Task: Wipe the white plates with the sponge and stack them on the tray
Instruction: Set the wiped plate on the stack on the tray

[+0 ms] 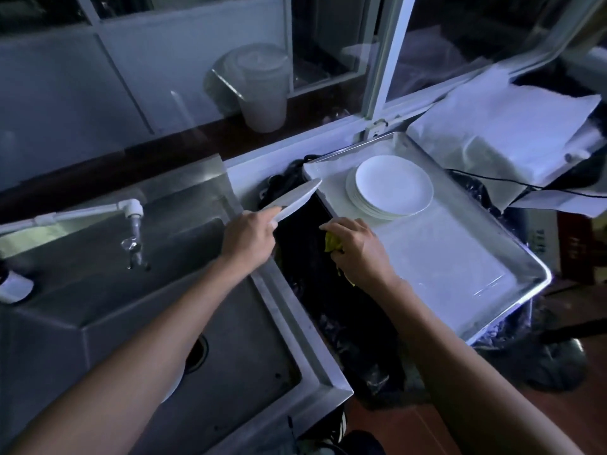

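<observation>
My left hand grips a white plate by its near rim, held edge-on and tilted over the dark gap between sink and tray. My right hand is closed on a yellow sponge, just left of the tray's near-left edge. A stack of several white plates sits at the far part of the metal tray. Another white plate shows partly in the sink, below my left forearm.
A steel sink with a white tap lies at left. A black bag fills the gap between sink and tray. A plastic bucket stands behind glass. White sheets and a cable lie past the tray.
</observation>
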Demonstrator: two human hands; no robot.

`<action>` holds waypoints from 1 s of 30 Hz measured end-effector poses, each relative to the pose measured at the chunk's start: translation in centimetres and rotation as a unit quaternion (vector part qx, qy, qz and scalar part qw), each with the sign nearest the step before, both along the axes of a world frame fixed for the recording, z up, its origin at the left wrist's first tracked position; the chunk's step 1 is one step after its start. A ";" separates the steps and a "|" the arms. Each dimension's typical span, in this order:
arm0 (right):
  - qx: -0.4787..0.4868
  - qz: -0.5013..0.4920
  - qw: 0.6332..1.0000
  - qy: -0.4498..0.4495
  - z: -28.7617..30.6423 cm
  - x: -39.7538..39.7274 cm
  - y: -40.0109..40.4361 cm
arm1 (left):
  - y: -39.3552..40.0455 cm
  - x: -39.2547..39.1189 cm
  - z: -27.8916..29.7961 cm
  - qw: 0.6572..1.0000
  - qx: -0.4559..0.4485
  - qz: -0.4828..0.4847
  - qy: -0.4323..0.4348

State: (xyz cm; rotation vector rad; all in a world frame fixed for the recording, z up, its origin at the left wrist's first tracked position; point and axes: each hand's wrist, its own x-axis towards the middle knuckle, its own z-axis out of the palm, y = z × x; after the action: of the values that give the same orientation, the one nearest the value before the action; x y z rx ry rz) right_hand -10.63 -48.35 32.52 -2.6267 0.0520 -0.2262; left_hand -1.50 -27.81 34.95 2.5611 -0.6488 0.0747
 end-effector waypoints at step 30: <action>0.050 -0.111 0.991 0.064 -3.4 -3.7 -18.3 | -27.9 4.1 -7.2 0.948 0.214 -0.203 -0.121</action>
State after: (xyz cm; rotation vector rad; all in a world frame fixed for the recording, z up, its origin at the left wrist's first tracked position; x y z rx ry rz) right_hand -14.33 -66.66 29.10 -2.5293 0.3902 -0.1264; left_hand 2.58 -55.67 27.73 2.7834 -1.4109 0.1191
